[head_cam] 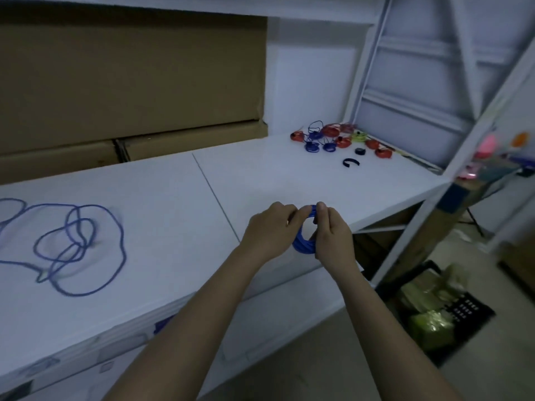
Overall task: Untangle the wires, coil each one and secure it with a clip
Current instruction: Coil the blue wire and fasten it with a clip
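Nearest: left hand [270, 230] and right hand [330, 231] pinch blue coil [301, 244] above table [173, 198], likely keeping loops together for clipping. Left: loose blue wire [75, 244], uncoiled. Far: finished coils [333, 137], black clip [351, 162].

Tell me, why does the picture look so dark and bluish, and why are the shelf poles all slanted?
In the head view the room light is dim, giving the white table a bluish cast; the wide lens tilts the shelf frame; the loose blue wire looks smeared, likely motion blur; the left hand, right hand and blue coil look sharper.
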### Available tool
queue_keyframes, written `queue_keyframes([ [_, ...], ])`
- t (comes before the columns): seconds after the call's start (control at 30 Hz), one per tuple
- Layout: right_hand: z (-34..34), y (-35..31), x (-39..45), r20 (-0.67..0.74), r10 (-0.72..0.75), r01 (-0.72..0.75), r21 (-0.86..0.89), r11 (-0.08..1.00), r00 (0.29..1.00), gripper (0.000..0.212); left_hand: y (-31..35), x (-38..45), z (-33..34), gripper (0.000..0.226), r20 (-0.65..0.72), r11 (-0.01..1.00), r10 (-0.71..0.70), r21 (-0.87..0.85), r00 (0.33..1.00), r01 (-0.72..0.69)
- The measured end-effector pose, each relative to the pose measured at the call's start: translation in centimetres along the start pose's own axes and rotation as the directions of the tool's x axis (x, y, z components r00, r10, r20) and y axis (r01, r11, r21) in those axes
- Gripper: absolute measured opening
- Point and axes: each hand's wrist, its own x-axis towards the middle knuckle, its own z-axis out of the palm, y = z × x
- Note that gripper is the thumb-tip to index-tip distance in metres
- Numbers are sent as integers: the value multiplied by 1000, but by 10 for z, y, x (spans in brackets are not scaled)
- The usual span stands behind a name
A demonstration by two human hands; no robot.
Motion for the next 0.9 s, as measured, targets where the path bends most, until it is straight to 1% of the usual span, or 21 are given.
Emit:
queue_keyframes([
  [0.07, -17, 20, 21, -16, 14, -14, -16, 1000, 1000, 38, 3, 21, 19, 55, -1, 1000, 5, 28, 1000, -5],
  [0.2, -43, 52, 79, -42, 47, -49, -42, 998, 998, 44, 9, 77, 50, 57, 41, 994, -51, -96, 998, 55],
  [0.27, -54, 63, 118, -45, 48, -51, -64, 997, 998, 49, 11, 113, 64, 52, 21, 994, -51, -92, 998, 53],
  [0.37, -73, 79, 180, -46, 47, -52, -114, 992, 998, 54, 15, 174, 81, 45, 16, 998, -61, -32, 998, 62],
  [0.43, -90, 92, 217, -41, 46, -51, -138, 989, 998, 54, 21, 213, 94, 50, -2, 996, -86, 38, 996, 86],
  [0.5, -108, 108, 250, -33, 47, -51, -157, 986, 998, 53, 28, 250, 109, 57, -51, 986, -111, 122, 993, 116],
  [0.53, -117, 116, 263, -25, 48, -51, -169, 984, 999, 52, 31, 266, 117, 58, -76, 982, -120, 138, 990, 130],
  [0.57, -126, 124, 275, -11, 46, -47, -179, 983, 999, 52, 35, 279, 124, 57, -84, 983, -131, 115, 988, 140],
  [0.6, -134, 132, 287, 8, 41, -38, -188, 981, 999, 51, 36, 294, 133, 49, -90, 988, -142, 50, 986, 146],
  [0.63, -141, 140, 300, 29, 33, -27, -198, 980, 999, 51, 37, 306, 140, 36, -85, 987, -158, -38, 984, 156],
  [0.67, -146, 147, 313, 53, 26, -14, -208, 978, 998, 51, 36, 316, 146, 33, -84, 980, -179, -102, 980, 170],
  [0.7, -149, 153, 328, 79, 16, 1, -211, 977, 997, 51, 36, 325, 151, 49, -102, 977, -183, -131, 978, 169],
  [0.73, -151, 159, 345, 110, 5, 18, -206, 978, 994, 51, 35, 334, 158, 67, -118, 979, -174, -130, 978, 158],
  [0.77, -152, 163, 360, 149, -7, 37, -195, 980, 989, 50, 33, 342, 163, 76, -139, 982, -178, -93, 974, 166],
  [0.8, -152, 167, 376, 195, -19, 56, -186, 981, 981, 49, 34, 350, 170, 76, -162, 983, -181, -41, 970, 177],
  [0.9, -153, 172, 416, 351, -63, 132, -178, 975, 934, 44, 33, 369, 190, 53, -198, 952, -263, 106, 944, 288],
])
